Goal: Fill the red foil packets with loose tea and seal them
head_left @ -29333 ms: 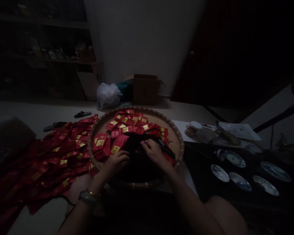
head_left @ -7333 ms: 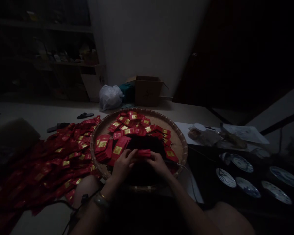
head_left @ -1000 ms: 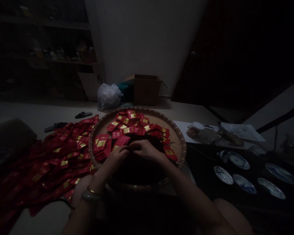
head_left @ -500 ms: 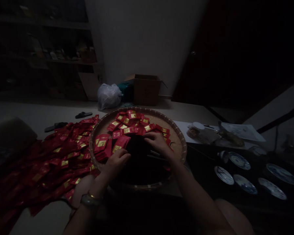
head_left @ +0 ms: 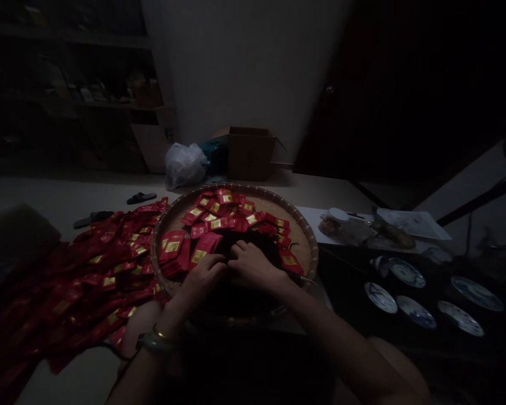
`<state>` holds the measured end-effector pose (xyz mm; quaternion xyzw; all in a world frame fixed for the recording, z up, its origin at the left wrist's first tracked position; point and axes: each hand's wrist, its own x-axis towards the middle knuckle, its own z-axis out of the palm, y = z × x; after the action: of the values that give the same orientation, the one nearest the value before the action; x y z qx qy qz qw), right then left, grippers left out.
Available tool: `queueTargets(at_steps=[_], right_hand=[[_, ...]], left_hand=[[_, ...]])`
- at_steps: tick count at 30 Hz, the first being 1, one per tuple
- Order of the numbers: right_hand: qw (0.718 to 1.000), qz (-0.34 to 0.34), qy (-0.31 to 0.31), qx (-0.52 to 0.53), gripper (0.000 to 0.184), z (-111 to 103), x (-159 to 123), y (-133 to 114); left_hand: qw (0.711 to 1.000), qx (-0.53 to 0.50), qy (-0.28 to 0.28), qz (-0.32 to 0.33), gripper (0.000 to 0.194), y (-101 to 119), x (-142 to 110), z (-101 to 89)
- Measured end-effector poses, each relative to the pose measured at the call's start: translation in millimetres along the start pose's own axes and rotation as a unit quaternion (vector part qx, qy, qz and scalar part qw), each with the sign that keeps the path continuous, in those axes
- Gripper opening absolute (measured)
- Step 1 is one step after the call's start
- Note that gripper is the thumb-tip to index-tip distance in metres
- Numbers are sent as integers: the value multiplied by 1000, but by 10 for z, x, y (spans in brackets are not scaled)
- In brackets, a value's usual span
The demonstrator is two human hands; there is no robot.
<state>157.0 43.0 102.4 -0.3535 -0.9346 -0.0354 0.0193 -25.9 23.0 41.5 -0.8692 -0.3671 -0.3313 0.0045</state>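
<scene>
A round woven bamboo tray [head_left: 306, 247] stands before me with a dark loose heap [head_left: 240, 301] in its near half. My left hand [head_left: 204, 275] and my right hand [head_left: 253, 264] meet over this heap, fingers curled and fingertips close together. Whatever lies between them is too dark to make out. Beside my left hand lean stacks of flat red packets [head_left: 174, 250] with gold labels. More small red sachets [head_left: 215, 216] are scattered across the tray's far half. A dark, thin object with a pale cord [head_left: 307, 279] shows under my right wrist.
Left of the tray, a large pile of red sachets [head_left: 105, 270] covers the floor. Several blue-and-white dishes [head_left: 407, 273] and a lidded jar [head_left: 335, 219] stand at the right. Behind are a white plastic bag [head_left: 185, 164], a cardboard box [head_left: 251, 154] and slippers [head_left: 141, 198].
My right hand has moved left and toward me, from the sachets at the tray's middle to beside my left hand. My left hand has stayed almost in place.
</scene>
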Motion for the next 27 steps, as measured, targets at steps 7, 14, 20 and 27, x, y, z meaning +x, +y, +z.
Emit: queueTargets(at_steps=[7, 14, 20, 27], right_hand=[[996, 11, -78, 44, 21, 14, -39, 85], [996, 6, -67, 67, 23, -17, -66, 61], [990, 40, -129, 40, 21, 65, 34, 45], [996, -66, 44, 37, 16, 247, -264, 92]], left_hand=[[999, -2, -43, 8, 17, 15, -8, 3], [999, -24, -25, 2, 11, -30, -26, 75], [998, -55, 2, 4, 7, -74, -3, 34], [997, -45, -45, -36, 17, 69, -173, -127]])
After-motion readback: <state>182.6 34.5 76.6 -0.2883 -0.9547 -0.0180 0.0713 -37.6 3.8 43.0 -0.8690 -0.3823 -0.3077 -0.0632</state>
